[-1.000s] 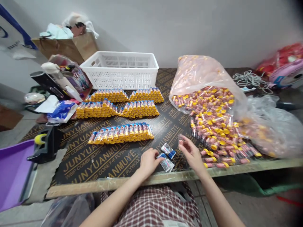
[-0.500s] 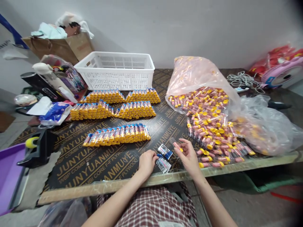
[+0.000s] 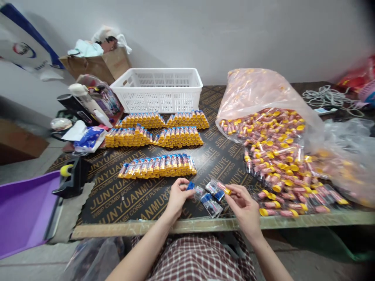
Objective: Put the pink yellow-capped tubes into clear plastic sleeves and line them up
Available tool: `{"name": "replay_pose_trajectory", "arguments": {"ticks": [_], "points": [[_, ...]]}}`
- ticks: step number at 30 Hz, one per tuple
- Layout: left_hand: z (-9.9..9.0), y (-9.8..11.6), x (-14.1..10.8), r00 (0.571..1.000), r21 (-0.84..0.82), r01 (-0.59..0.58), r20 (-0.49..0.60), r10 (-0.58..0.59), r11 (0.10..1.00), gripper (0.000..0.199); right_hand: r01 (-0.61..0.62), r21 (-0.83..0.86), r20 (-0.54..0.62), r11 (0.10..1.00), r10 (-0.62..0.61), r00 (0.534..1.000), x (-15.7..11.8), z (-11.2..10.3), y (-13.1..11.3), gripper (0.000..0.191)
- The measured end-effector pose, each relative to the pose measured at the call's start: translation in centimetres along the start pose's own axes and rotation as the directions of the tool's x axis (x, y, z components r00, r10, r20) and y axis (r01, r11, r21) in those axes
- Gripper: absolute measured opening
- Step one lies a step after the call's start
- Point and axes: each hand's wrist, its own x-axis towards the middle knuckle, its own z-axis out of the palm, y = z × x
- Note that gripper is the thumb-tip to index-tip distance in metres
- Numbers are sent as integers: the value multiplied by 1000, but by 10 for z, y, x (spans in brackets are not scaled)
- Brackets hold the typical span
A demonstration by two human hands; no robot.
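Observation:
My left hand (image 3: pixel 177 198) is closed in a pinch on a small clear plastic sleeve with a blue end (image 3: pixel 190 185), just above the board. In my right hand (image 3: pixel 242 203), thumb and fingers grip a small clear tube with a yellow cap (image 3: pixel 224 189), its clear end pointing left toward the sleeve. Between the hands lie several flat blue-printed clear sleeves (image 3: pixel 211 206), partly overlapping. Beyond my left hand is a stacked row of blue-and-yellow wrapped tubes (image 3: pixel 158 167). Right of my right hand spreads a heap of pink tubes with yellow caps (image 3: pixel 278 168).
More stacked wrapped tubes (image 3: pixel 178 136) stand before a white slatted basket (image 3: pixel 158 97). A large clear bag (image 3: pixel 260 88) spills tubes at right. A black tape dispenser (image 3: pixel 72 179) and purple dustpan-like tray (image 3: pixel 26 210) sit left. The table's front edge (image 3: pixel 164 227) runs close to me.
The view has turned slightly left. My left hand has drawn a blue-ended sleeve up and left from the pile. My right hand has brought the tube closer to the sleeves, tilting it flatter.

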Motion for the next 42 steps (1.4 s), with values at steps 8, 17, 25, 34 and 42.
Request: {"name": "replay_pose_trajectory", "arguments": {"ticks": [8,17,25,34,42], "points": [[-15,15,-1,990,-257,45,-115,-77,965,32,66,86,88,994,-73,993,-16,19,-8,23],[-18,17,-2,977,-272,13,-200,-70,962,35,181,-13,145,983,-178,973,-22,28,-17,28],[-12,12,-6,990,-234,-6,-142,-28,972,37,216,-3,333,976,-203,921,-25,35,-12,30],[-6,21,-23,993,-196,52,119,-29,979,41,237,19,342,971,-230,911,-19,38,-7,41],[0,17,-38,924,-26,186,345,-165,982,36,315,45,470,948,-298,831,-11,34,-14,80]]}}
